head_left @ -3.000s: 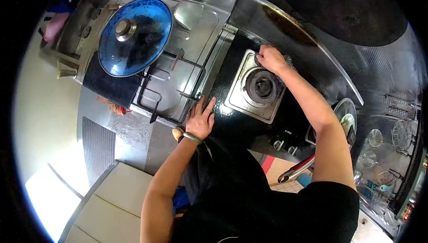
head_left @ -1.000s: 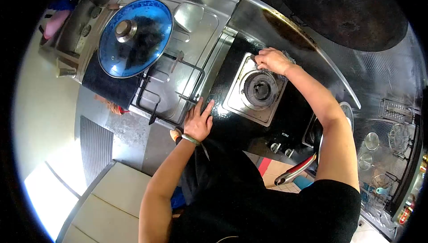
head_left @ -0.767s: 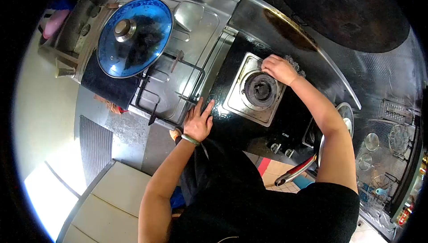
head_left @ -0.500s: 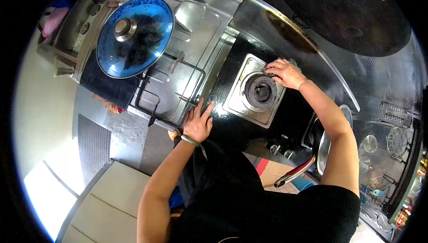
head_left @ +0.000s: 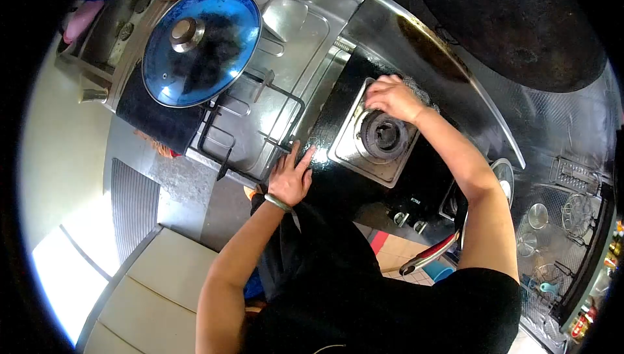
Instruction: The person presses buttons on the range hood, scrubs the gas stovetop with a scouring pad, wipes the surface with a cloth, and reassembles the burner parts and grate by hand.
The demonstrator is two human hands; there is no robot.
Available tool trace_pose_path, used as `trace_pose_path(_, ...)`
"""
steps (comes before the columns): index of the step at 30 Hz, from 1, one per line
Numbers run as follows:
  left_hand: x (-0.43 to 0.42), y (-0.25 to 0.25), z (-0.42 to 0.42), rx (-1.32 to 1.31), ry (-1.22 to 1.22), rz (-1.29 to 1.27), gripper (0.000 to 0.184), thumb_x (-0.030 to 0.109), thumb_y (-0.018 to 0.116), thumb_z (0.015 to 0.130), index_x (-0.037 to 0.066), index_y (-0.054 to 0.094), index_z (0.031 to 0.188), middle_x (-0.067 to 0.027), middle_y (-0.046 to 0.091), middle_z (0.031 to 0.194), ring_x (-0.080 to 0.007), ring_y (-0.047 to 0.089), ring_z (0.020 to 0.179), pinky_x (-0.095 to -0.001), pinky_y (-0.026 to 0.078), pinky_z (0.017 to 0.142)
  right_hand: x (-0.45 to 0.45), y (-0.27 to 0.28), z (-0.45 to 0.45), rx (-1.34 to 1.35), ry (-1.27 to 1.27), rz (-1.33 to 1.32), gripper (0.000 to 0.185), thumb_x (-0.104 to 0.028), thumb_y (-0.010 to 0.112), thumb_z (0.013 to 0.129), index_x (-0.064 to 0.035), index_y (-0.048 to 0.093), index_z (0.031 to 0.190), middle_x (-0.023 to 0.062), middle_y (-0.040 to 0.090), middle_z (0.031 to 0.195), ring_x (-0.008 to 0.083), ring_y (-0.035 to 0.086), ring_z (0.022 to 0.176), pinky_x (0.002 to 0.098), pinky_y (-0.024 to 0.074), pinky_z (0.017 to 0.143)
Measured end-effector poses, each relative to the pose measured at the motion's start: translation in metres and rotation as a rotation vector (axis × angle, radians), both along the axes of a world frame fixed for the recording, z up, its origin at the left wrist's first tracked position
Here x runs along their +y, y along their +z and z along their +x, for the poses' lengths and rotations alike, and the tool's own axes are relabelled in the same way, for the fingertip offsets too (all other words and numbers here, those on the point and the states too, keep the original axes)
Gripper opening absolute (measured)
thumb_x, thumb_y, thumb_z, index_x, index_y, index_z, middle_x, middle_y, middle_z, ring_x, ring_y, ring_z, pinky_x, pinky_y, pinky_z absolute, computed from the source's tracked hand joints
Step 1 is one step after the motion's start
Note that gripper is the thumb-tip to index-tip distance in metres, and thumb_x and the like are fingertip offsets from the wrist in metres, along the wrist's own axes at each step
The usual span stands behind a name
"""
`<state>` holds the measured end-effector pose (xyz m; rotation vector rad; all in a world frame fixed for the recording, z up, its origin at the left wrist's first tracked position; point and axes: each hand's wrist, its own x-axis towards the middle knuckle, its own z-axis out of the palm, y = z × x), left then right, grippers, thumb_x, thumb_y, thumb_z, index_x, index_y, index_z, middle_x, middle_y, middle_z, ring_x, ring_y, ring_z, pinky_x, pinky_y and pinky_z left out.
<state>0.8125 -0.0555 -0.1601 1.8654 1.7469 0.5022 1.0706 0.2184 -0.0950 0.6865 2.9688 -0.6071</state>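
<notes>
My right hand (head_left: 392, 99) is closed, fingers bent down on the upper edge of the square metal burner tray (head_left: 346, 149). What it grips is hidden under the fingers; half a second ago a dark, mesh-like bit showed at the fingertips. Just below the hand sits the round dark burner (head_left: 385, 134) in the middle of the tray. A wet black stove top (head_left: 390, 201) surrounds the tray, with grey foamy wetness beyond the hand. My left hand (head_left: 290, 177), a green bangle on its wrist, lies open with fingers spread at the stove's left edge.
A blue-tinted glass lid (head_left: 224, 61) covers a pan on the steel hob (head_left: 240, 139) at left. Two knobs (head_left: 409, 222) sit at the stove's front. A pan with a red-and-silver handle (head_left: 429, 254) stands at right. A large dark round pan (head_left: 513, 22) lies behind.
My right hand has moved left and slightly up along the tray's upper edge. My left hand rests in nearly the same place.
</notes>
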Motion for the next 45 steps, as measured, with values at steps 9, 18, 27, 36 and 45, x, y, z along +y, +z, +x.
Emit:
trace_pose_path(9, -0.002, 0.002, 0.001, -0.004, -0.004, -0.057, 0.069, 0.025, 0.059, 0.091, 0.032, 0.032, 0.154, -0.0198, 0.034, 0.155, -0.0458, 0.05, 0.123, -0.0555, 0.042, 0.104, 0.002, 0.003, -0.005, -0.081, 0.041, 0.047, 0.009, -0.024, 0.074, 0.08, -0.0207, 0.076, 0.088, -0.0029, 0.065, 0.101, 0.0166, 0.055, 0.107, 0.0366, 0.037, 0.097)
trace_pose_path(18, -0.002, 0.0, 0.0, -0.012, 0.007, -0.015, 0.069, 0.025, 0.059, 0.091, 0.031, 0.032, 0.154, -0.0202, 0.035, 0.154, -0.0448, 0.05, 0.123, -0.0544, 0.041, 0.106, 0.009, 0.02, -0.006, -0.199, 0.01, 0.045, 0.006, -0.025, 0.072, 0.081, -0.0213, 0.076, 0.084, -0.0047, 0.065, 0.096, 0.0167, 0.055, 0.102, 0.0344, 0.0362, 0.095)
trace_pose_path(27, 0.001, 0.002, 0.001, 0.034, 0.007, -0.034, 0.069, 0.026, 0.061, 0.091, 0.032, 0.032, 0.154, -0.0195, 0.035, 0.154, -0.0442, 0.052, 0.121, -0.054, 0.043, 0.104, 0.016, 0.023, 0.022, -0.312, -0.106, -0.01, 0.012, -0.026, 0.065, 0.089, -0.0213, 0.076, 0.087, -0.0053, 0.067, 0.105, 0.0185, 0.053, 0.108, 0.0397, 0.0341, 0.103)
trace_pose_path(36, -0.001, -0.002, 0.001, 0.011, 0.012, -0.011, 0.069, 0.025, 0.061, 0.09, 0.031, 0.033, 0.154, -0.0187, 0.035, 0.154, -0.0452, 0.053, 0.119, -0.0543, 0.044, 0.103, 0.005, 0.024, -0.01, -0.291, -0.046, -0.011, 0.012, -0.032, 0.068, 0.086, -0.0239, 0.076, 0.091, -0.0045, 0.069, 0.108, 0.0163, 0.054, 0.111, 0.0394, 0.0339, 0.103)
trace_pose_path(45, 0.0, 0.002, 0.002, 0.049, 0.01, -0.018, 0.071, 0.025, 0.062, 0.089, 0.03, 0.033, 0.154, -0.0196, 0.035, 0.154, -0.0444, 0.053, 0.119, -0.0547, 0.043, 0.103, 0.003, 0.022, -0.016, -0.264, -0.032, -0.087, 0.014, -0.034, 0.065, 0.088, -0.0245, 0.075, 0.091, -0.0057, 0.069, 0.111, 0.0162, 0.055, 0.111, 0.0391, 0.0317, 0.108)
